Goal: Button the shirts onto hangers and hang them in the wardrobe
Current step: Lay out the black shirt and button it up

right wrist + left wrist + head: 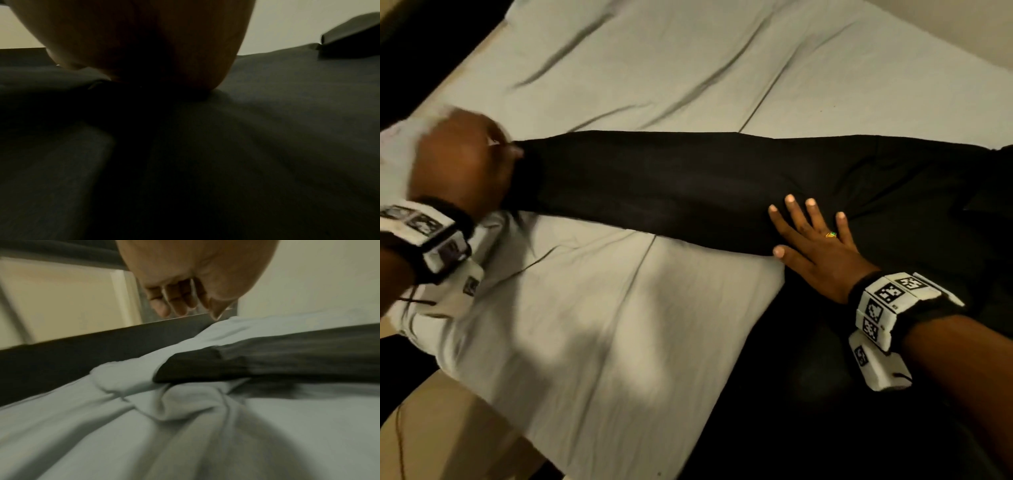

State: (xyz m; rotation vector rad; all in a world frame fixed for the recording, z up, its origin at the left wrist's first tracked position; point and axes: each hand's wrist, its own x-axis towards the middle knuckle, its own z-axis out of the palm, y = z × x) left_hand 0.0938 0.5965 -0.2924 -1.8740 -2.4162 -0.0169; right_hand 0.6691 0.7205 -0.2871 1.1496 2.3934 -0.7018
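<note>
A black long-sleeved shirt [671,185] lies on the bed with one sleeve stretched out to the left. My left hand [462,154] is blurred at the cuff end of that sleeve. In the left wrist view the left hand's fingers [179,305] hang loosely above the cuff [195,366] and hold nothing. My right hand [815,240] lies flat with fingers spread, pressing the shirt where the sleeve meets the body. In the right wrist view the palm [144,48] rests on the dark cloth [267,129].
A pale grey-green sheet [654,68] with creases covers the bed. A dark bed frame [61,356] runs along the far left edge, with a cream wall behind it. Beige floor [431,428] shows at the lower left. A raised dark fold [353,35] lies at the right.
</note>
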